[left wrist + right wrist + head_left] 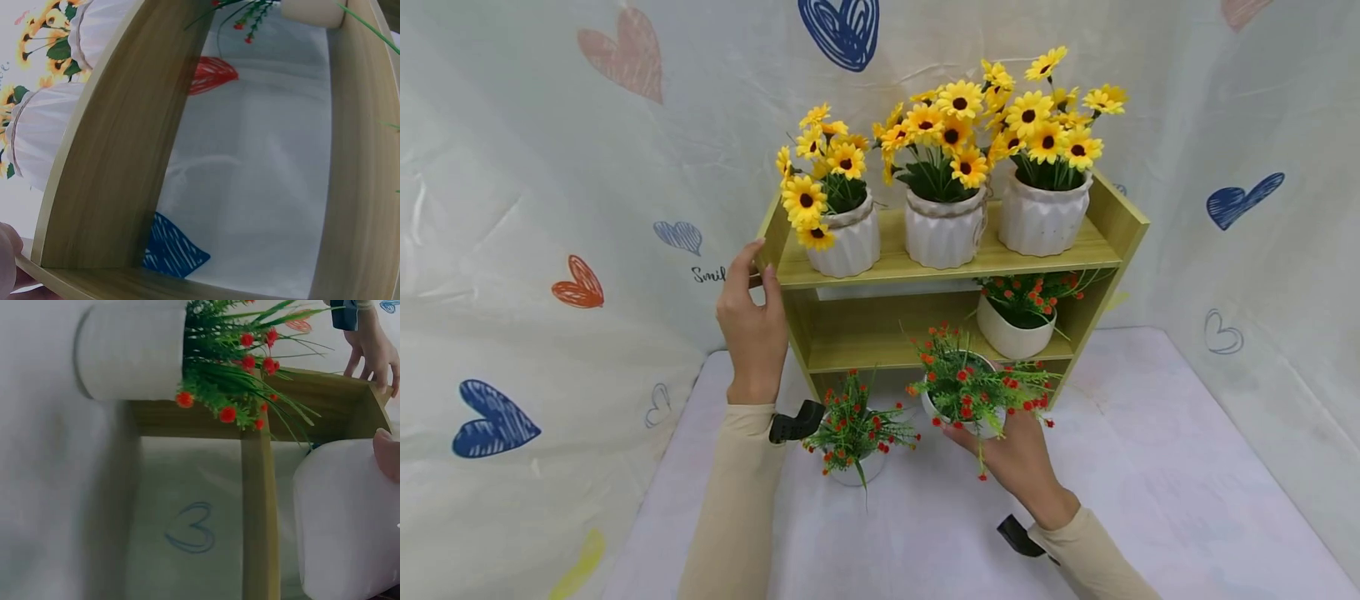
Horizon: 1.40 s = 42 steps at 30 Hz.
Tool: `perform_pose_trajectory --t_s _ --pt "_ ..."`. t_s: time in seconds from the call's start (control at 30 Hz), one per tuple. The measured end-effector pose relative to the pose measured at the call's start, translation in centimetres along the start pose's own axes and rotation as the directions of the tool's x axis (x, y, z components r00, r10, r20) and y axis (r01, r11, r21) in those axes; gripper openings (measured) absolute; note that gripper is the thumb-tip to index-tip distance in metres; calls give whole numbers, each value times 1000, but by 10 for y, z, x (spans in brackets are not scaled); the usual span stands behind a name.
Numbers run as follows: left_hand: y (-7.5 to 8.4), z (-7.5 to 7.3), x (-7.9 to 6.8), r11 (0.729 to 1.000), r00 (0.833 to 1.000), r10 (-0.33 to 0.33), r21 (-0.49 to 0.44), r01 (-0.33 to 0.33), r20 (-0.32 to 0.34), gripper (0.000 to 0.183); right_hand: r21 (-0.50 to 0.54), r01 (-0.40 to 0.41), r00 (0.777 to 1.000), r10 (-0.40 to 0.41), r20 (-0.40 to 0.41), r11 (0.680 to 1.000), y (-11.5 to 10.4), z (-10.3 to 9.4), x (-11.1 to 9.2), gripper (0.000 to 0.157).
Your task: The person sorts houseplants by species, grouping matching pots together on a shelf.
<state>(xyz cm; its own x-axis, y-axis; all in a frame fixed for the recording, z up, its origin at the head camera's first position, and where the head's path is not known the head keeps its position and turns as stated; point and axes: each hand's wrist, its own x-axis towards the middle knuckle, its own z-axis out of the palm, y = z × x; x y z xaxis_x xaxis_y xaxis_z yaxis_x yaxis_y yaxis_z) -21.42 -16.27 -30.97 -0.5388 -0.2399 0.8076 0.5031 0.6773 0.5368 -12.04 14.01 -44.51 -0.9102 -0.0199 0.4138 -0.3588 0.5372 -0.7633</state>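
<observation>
My left hand [754, 329] grips the upper left side panel of a wooden shelf [865, 333], thumb in front and fingers behind. My right hand [1018, 458] holds a white pot [350, 519] with red-flowered greenery [962, 387], raised in front of the middle shelf board. Another red-flowered plant [853, 433] in a white pot [134, 353] stands on the table before the shelf, near the left forearm. On the right end of the middle board sits a third red-flowered plant in a white pot [1017, 333].
Three white ribbed pots with yellow flowers line the top board: left [850, 242], middle [943, 233] and right [1045, 217]. The shelf stands on a pale cloth-covered table [1150, 467]. Behind it hangs a white sheet [520, 217] printed with hearts.
</observation>
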Motion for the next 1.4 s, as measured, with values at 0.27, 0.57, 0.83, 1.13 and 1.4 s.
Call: perform_pose_trajectory --t_s 0.27,0.57,0.83,1.13,1.4 --pt "0 0 0 1000 1000 -3 8 3 0 32 -135 -92 995 85 -54 987 -17 23 46 48" --pt "1 -1 -2 1000 1000 -9 8 9 4 32 -281 18 987 -62 -151 960 -15 38 79 49" --pt "0 -1 -1 1000 1000 -8 10 8 1 32 -355 -50 983 -16 -181 934 -16 45 97 59" --pt "-1 -1 -1 1000 1000 -9 5 9 2 33 -310 -100 988 57 -146 946 -13 50 97 79" --pt "-2 1 -2 1000 1000 -5 -5 5 0 33 -232 -14 984 -28 -176 973 -7 44 46 95"
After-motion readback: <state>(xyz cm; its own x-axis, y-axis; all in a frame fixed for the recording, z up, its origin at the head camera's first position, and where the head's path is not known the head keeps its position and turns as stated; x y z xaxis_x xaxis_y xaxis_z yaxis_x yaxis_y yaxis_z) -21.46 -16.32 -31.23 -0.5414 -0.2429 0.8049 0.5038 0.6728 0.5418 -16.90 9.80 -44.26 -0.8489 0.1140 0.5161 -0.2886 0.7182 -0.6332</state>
